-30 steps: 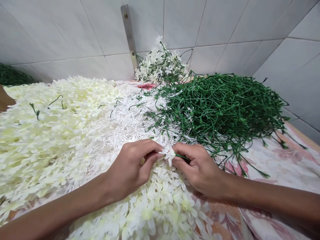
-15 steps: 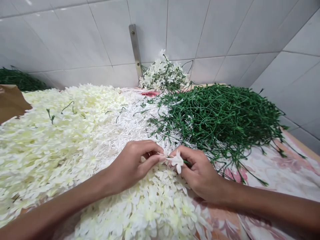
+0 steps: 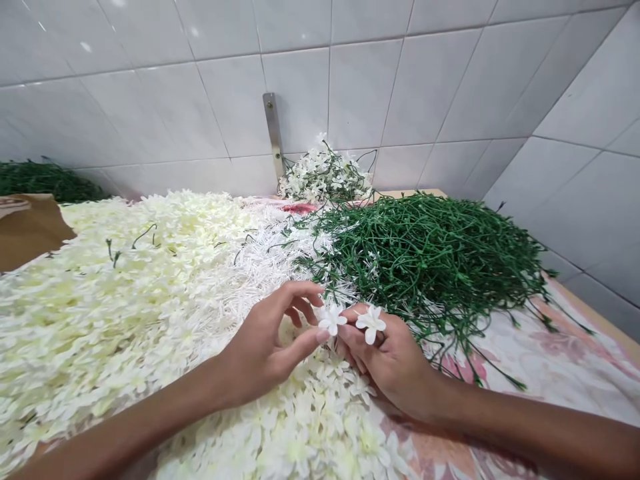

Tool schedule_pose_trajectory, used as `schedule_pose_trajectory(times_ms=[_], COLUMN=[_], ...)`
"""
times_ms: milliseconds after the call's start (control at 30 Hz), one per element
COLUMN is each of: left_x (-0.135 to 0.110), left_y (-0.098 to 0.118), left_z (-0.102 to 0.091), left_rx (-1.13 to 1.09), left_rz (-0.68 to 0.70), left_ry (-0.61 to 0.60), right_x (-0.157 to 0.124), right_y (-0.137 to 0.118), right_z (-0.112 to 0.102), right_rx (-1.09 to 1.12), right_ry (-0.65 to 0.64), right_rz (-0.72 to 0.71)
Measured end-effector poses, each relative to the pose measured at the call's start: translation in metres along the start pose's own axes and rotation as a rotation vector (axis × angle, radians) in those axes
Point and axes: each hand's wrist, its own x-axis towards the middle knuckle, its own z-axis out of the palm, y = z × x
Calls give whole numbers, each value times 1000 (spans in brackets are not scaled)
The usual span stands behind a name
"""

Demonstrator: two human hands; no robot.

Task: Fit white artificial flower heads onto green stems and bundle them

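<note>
My left hand (image 3: 265, 350) hovers over the flower heap with its fingers spread, and its fingertips are right beside a small white artificial flower (image 3: 332, 319). My right hand (image 3: 393, 363) is curled closed under a second white flower (image 3: 371, 324), and its stem is hidden in my fingers. The first flower seems to share that stem, though I cannot see the link. Below my hands lies a deep heap of cream artificial blossoms (image 3: 125, 313). Thin white plastic stalks (image 3: 255, 267) fill the middle, and a mound of green wire-like stems (image 3: 430, 260) lies beyond my right hand.
A small bunch of finished white flowers on green stems (image 3: 325, 177) rests against the white tiled wall (image 3: 425, 87), below a metal bracket (image 3: 273, 133). A floral cloth (image 3: 560, 353) covers the surface, with brown cardboard (image 3: 30, 227) and more greenery (image 3: 45, 180) at far left.
My left fingers have come away from their pinch and spread apart. My hands now show two separate white flowers. The whole scene sits lower in the view.
</note>
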Motion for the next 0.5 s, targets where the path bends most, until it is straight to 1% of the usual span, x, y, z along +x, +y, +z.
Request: schedule_pose_trajectory(times_ms=[67,167,233,300,333,400,467,500], left_x=[-1,-1,0,1,3,7,16,24], left_y=[-1,0,1,2,3,5,7,7], left_z=[1,5,8,8,6,-3,-19,-28], left_rx=[-29,-10,23,39,37,-5,-101,-146], left_rz=[4,39,69,68,51,16,-53,-88], left_ry=[-4,3,40,77,100,155,200,229], right_x=[1,2,1,1,2,4,8,10], right_y=[-2,-4,-5,-4,-3,-1,2,3], right_z=[1,1,2,3,4,4,3,3], right_rx=[-22,-90,-122,-98,-72,-35,-2,18], right_ry=[30,57,39,12,3,36,39,18], right_rz=[-18,-39,-51,-66,-56,-34,-34,-27])
